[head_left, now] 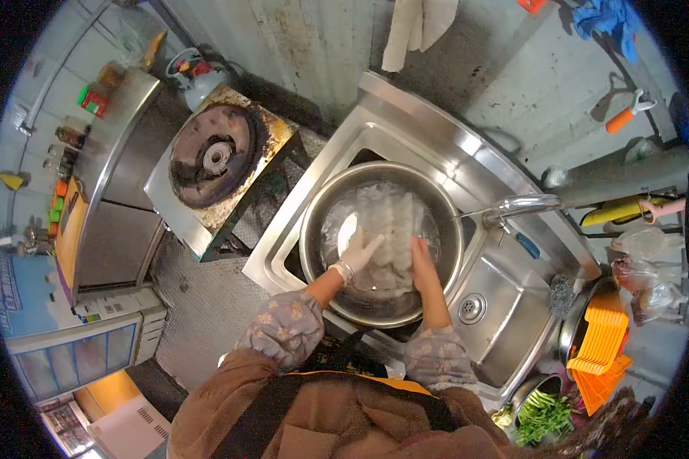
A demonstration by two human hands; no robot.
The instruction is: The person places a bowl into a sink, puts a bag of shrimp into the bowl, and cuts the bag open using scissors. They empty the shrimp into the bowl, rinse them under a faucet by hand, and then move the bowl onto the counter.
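1. The steel basin filled nearly the whole left sink compartment, leaving only thin gaps along its rim.
2. Both hands and a pale mass took up the basin's middle; water near its far wall lay open.
3. The faucet reached over the basin's right edge, blocking passage there.
4. The right compartment, around its drain, stood open.
5. A burner flanked the sink's left side.

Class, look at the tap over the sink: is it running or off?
Off, as far as shows: no stream falls from the tap spout. Both hands, left hand and right hand, press pale food in the metal bowl.
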